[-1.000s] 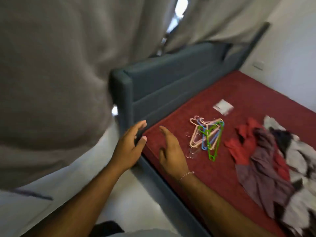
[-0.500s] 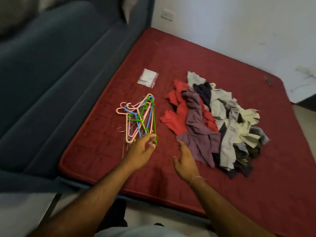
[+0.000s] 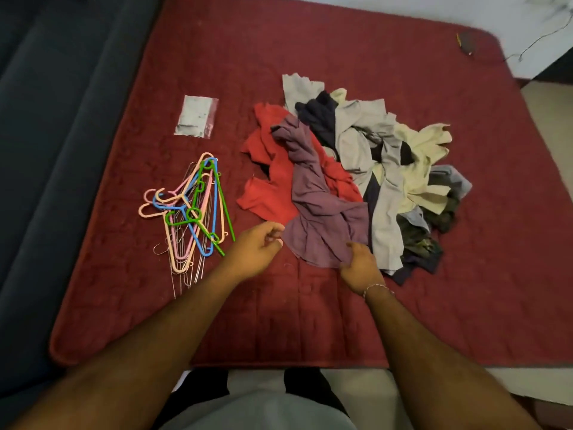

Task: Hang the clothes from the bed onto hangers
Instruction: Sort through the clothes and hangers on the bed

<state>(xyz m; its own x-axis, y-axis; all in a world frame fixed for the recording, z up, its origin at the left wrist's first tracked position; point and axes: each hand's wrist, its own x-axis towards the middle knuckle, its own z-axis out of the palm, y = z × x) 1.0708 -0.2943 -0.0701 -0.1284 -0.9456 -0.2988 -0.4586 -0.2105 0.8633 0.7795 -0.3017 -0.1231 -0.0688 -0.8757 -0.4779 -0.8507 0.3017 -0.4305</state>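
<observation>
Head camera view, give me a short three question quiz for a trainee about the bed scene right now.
1. True or false: the right hand touches the purple garment.
2. Which lies nearest the hanger pile? A) small plastic bag B) cream garment C) dark item at the far corner
3. What colour is the mattress cover?

Key: 1 true, at its near edge. 2 A. 3 red. The left hand holds nothing, fingers loosely curled between hangers and clothes.

Both hands reach the purple garment (image 3: 322, 212) in the clothes pile (image 3: 387, 169); hangers (image 3: 189, 212) lie left on the bed (image 3: 310, 321)
</observation>
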